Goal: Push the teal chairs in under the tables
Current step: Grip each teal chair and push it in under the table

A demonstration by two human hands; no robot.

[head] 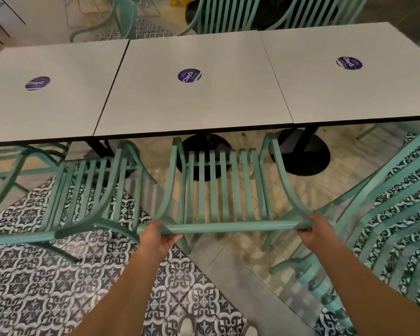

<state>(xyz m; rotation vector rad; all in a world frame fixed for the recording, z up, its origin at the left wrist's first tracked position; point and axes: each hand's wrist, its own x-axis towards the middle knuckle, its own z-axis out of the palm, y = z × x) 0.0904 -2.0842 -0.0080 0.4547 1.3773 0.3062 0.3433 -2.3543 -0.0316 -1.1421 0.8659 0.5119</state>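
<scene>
A teal slatted chair (224,187) stands in front of me, facing the middle white table (194,105). Its seat front reaches the table's near edge and its armrest tips sit just under that edge. My left hand (155,235) grips the left end of the chair's top back rail. My right hand (317,230) grips the right end of the same rail. A second teal chair (92,190) stands to the left, its front partly under the left table (46,112). A third teal chair (386,214) stands at the right, out from the right table (349,93).
Three white tables stand side by side, each with a round purple sticker (189,75). Black round pedestal bases (301,154) stand beneath them. More teal chairs (223,15) line the far side. The floor is patterned tile on the left and plain tile on the right.
</scene>
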